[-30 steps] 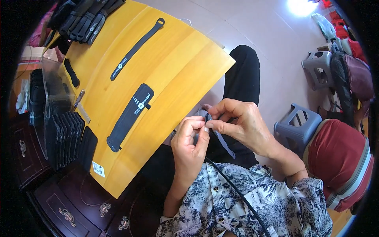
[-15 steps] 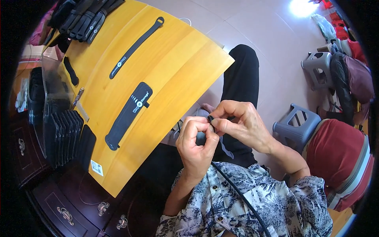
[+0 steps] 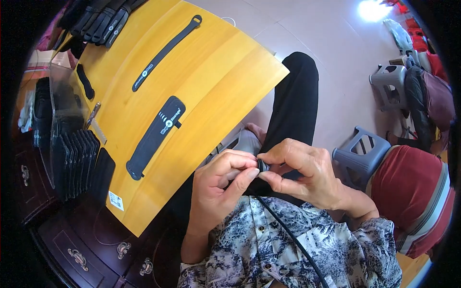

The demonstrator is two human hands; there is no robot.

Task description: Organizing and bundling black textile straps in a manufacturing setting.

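Observation:
Above my lap, both hands meet on a small black rounded piece (image 3: 262,165), perhaps a coiled strap; most of it is hidden by fingers. My left hand (image 3: 216,185) pinches it from the left. My right hand (image 3: 307,175) grips its other side between thumb and fingers. On the yellow wooden board (image 3: 225,67) to the left lies a wide black strap (image 3: 156,137) with white printing and a small side tab. Farther off is a long narrow black strap (image 3: 165,54) with a looped end. A short black strap (image 3: 85,81) rests near the board's left edge.
Bundled black straps (image 3: 103,24) lie at the far left corner. Several black flat pieces (image 3: 77,163) stand in a row beside a clear plastic panel (image 3: 61,105). Dark drawers (image 3: 77,240) are below. A grey stool (image 3: 360,153) and red padded seat (image 3: 408,192) stand right.
Both hands have come down a little toward my body, and the left has moved left with its fingers less curled. The black piece is turned and shows more between the fingertips.

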